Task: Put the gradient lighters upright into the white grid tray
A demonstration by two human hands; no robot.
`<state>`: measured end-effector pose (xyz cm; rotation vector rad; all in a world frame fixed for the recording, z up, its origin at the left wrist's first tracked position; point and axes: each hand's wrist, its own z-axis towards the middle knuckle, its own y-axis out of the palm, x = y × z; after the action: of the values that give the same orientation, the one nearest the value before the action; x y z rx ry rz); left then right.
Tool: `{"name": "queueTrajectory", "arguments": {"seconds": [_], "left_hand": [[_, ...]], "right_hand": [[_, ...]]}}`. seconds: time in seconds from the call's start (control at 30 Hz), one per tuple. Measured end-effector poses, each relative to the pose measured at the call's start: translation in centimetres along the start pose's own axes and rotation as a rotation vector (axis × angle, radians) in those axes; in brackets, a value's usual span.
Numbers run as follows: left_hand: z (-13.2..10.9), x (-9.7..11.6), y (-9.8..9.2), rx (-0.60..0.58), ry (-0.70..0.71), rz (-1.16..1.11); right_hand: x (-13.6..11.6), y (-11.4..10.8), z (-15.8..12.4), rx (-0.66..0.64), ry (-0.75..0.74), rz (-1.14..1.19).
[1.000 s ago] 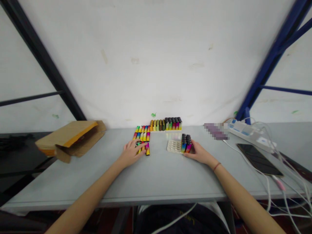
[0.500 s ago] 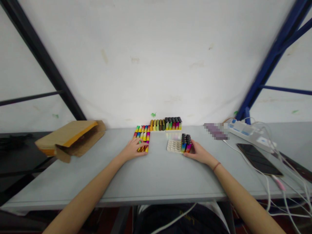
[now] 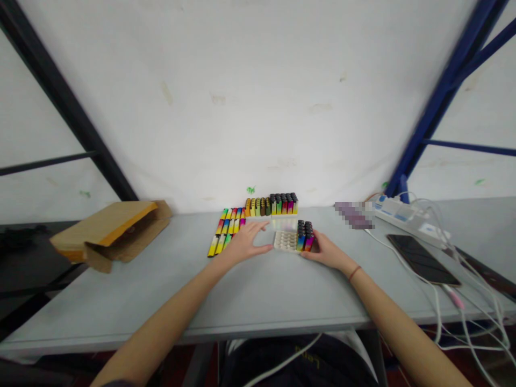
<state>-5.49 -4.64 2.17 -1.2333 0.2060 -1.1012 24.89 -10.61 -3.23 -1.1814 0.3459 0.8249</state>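
- The left hand has been moved off the flat-lying rows of lighters, toward the white moulded tray.
- Its fingers are spread apart, nothing held, with the fingertips just beside the tray's left edge.
- The right hand is curled against the upright lighters in the tray; whether they are clamped cannot be told.
- A further upright row of lighters is lined up behind the tray, near the back edge of the grey table.

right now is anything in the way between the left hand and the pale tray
Nothing visible does. The left hand has its fingertips right by the left edge of the pale plastic tray, with no object between them. The upright lighters stand at the tray's far end, beside the right hand.
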Motion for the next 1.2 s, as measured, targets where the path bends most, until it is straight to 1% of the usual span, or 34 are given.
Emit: {"name": "queueTrajectory", "arguments": {"seconds": [0.1,0.17,0.23,0.3,0.37,0.5,0.7,0.8,0.87,0.97,1.03,1.2], "left_hand": [[4.1,2.7,3.6,-0.051,-0.016,-0.231],[6.4,3.6,5.7,-0.1,-0.003,-0.35],[7.9,3.8,7.1,-0.177,0.008,-0.422],[8.7,3.6,7.5,-0.235,0.004,-0.459],[8.9,3.4,7.4,-0.244,0.0,-0.528],[8.6,3.0,7.3,-0.198,-0.007,-0.697],[8.0,2.4,8.0,-0.134,-0.037,-0.595],[8.2,2.2,8.3,-0.17,-0.073,-0.552],[8.3,2.1,8.7,-0.17,-0.086,-0.543],[8.4,2.3,9.1,-0.091,-0.087,-0.586],[8.3,2.5,9.3,-0.033,-0.113,-0.619],[8.1,2.6,9.7,0.044,-0.172,-0.627]], "right_hand": [[-0.2,0.0,0.0,-0.006,-0.006,0.017],[-0.3,0.0,0.0,-0.012,0.008,0.018],[-0.3,0.0,0.0,-0.014,0.014,0.026],[-0.2,0.0,0.0,-0.012,0.01,0.024],[0.0,0.1,0.0,-0.006,0.01,0.011],[0.3,0.2,0.0,0.003,0.0,0.006],[-0.1,0.0,0.1,-0.004,0.0,-0.007],[-0.1,0.0,0.0,0.008,-0.002,-0.013],[0.1,0.1,0.0,0.017,-0.005,-0.015],[0.4,0.3,0.0,0.019,-0.008,-0.022],[0.6,0.4,0.1,0.013,-0.004,-0.033],[0.7,0.5,0.2,0.008,0.002,-0.051]]}}
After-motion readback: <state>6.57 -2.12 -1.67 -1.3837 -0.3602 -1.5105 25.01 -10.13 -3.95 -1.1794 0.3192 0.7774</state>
